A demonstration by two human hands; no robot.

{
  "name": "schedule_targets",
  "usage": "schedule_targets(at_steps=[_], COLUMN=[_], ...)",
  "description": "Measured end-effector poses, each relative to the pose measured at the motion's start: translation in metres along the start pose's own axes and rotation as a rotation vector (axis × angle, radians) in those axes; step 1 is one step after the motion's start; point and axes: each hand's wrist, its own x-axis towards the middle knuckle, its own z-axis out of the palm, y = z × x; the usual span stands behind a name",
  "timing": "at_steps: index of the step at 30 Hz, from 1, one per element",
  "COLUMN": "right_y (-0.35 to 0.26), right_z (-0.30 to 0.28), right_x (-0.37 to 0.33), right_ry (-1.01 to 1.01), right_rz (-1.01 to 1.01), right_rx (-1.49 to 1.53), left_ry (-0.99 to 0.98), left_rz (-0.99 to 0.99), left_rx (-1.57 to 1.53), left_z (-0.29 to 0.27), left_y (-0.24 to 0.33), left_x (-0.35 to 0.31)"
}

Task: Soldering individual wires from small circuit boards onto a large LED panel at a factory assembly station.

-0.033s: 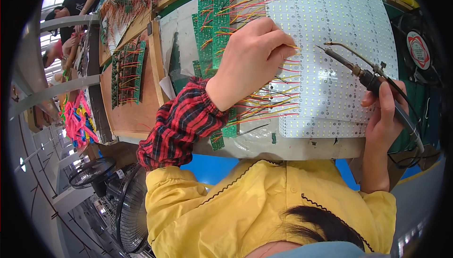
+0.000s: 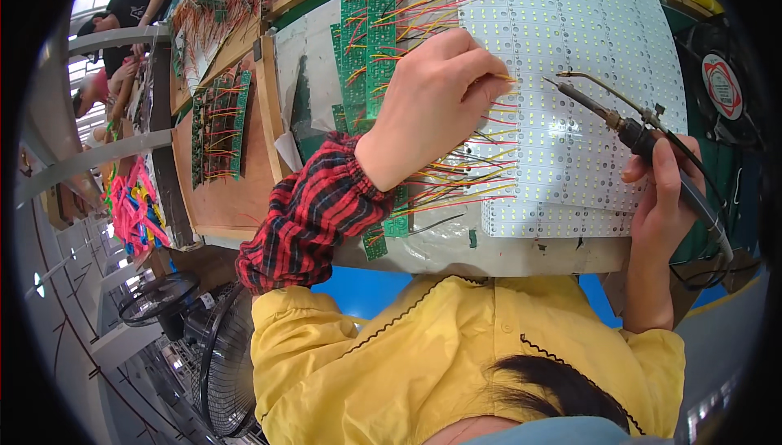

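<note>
My left hand [image 2: 444, 103] pinches the end of a yellow wire [image 2: 508, 79] at the left edge of the white LED panels [image 2: 570, 152]. My right hand [image 2: 664, 192] is closed around a soldering iron [image 2: 643, 142]. Its tip points left over the panels, a little to the right of my left fingers and apart from the wire. A thin brass tube [image 2: 603, 85] runs along the iron. Green circuit boards [image 2: 381, 38] with red, yellow and black wires lie left of the panels, partly covered by my left hand.
More wired boards [image 2: 221, 127] lie in a wooden tray [image 2: 224, 209] on the left. A round black fan [image 2: 721, 87] stands at the right. Pink strips [image 2: 130, 209] are heaped far left, near another person [image 2: 134, 5]. Pedestal fans [image 2: 228, 363] stand at lower left.
The soldering iron's tip has shifted very slightly left, toward my left fingers. My left hand keeps its pinch on the yellow wire in the same place.
</note>
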Motion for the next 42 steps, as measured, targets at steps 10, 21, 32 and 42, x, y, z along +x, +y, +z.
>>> schedule_targets(at_steps=[10, 21, 32, 42], right_y=[0.002, 0.001, 0.001, 0.003], right_z=[0.011, 0.015, 0.014, 0.013], right_x=[0.007, 0.005, 0.013, 0.011], right_ry=[-0.059, -0.097, -0.054, -0.103], right_rz=[0.031, 0.060, 0.010, 0.013], right_rx=[0.010, -0.050, 0.031, -0.046], left_ry=[-0.051, -0.081, -0.075, 0.004], left_rz=[-0.106, -0.105, -0.120, -0.169], left_rx=[-0.091, -0.043, -0.011, -0.137], left_z=[0.002, 0.003, 0.001, -0.001], left_y=[-0.001, 0.001, 0.002, 0.001], left_x=[0.001, 0.000, 0.001, 0.004])
